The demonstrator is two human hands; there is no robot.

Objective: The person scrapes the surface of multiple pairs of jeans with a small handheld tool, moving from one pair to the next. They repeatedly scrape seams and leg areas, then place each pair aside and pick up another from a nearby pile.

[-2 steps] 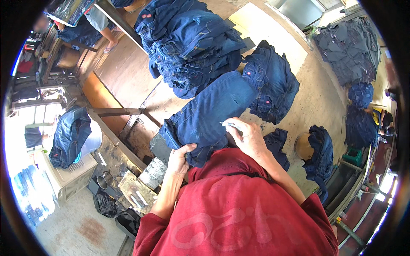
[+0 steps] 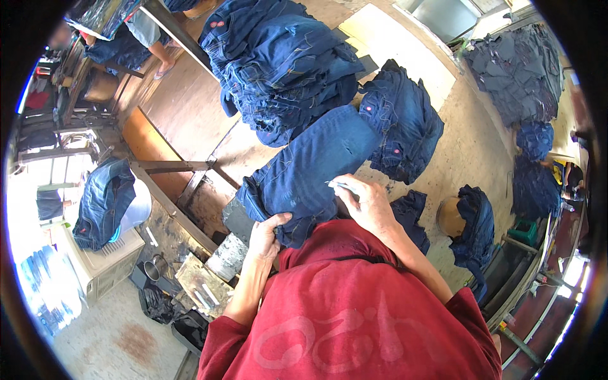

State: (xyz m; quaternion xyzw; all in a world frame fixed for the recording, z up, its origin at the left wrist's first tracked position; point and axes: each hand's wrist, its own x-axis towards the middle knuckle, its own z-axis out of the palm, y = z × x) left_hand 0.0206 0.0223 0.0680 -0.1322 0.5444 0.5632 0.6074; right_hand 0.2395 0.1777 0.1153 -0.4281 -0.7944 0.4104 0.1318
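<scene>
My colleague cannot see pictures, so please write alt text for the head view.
A person's left hand grips a blue denim garment; the right hand holds a small, unclear object. Beyond lie a large denim heap and a smaller heap, with dark grey fabric at upper right.

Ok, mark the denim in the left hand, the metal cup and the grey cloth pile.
Denim [image 2: 310, 166], head view: middle of its upper surface.
Metal cup [image 2: 152, 270], head view: its visible middle.
Grey cloth pile [image 2: 516, 77], head view: middle of its top.
</scene>
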